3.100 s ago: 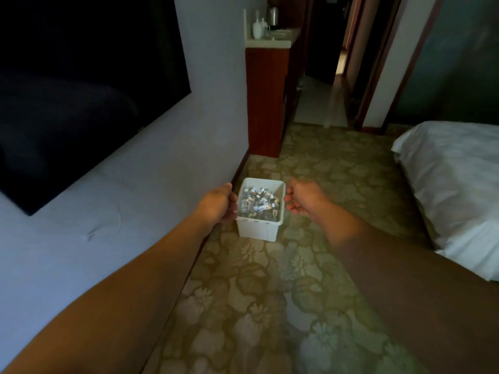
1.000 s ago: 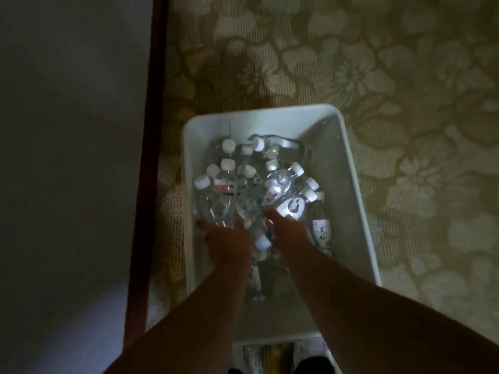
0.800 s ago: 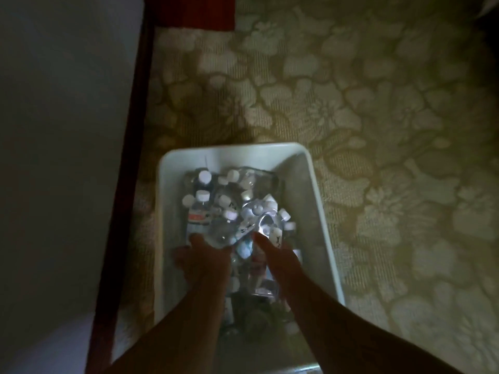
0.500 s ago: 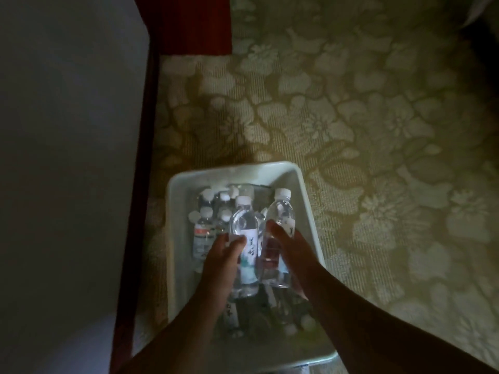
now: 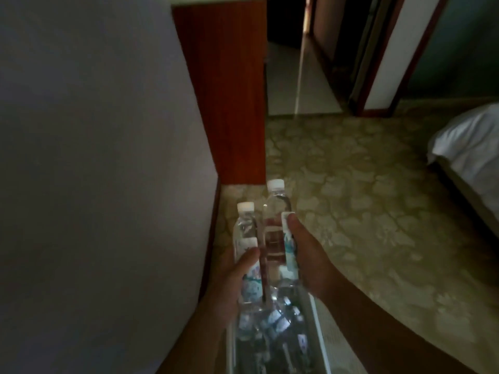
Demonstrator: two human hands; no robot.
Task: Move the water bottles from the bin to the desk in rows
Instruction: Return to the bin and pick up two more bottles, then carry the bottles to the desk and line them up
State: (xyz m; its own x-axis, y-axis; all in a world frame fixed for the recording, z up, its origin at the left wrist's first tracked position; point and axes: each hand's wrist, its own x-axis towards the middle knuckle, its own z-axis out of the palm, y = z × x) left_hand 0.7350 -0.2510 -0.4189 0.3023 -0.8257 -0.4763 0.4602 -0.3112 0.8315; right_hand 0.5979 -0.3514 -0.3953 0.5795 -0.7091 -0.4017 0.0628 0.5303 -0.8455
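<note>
Left hand (image 5: 232, 282) wraps around one bottle (image 5: 246, 238), low on label. Right hand (image 5: 305, 255) wraps around other bottle (image 5: 275, 225) at its middle. Both upright, side by side, up above bin (image 5: 318, 330). Bin at 6 o'clock, more bottles piled inside. Bottles likely full, bit heavy, thin plastic squashes, smooth so may slip. Best hold: middle, on label. Look: clear, white caps, white-blue labels. Brown counter (image 5: 229, 90) at 12 o'clock.
</note>
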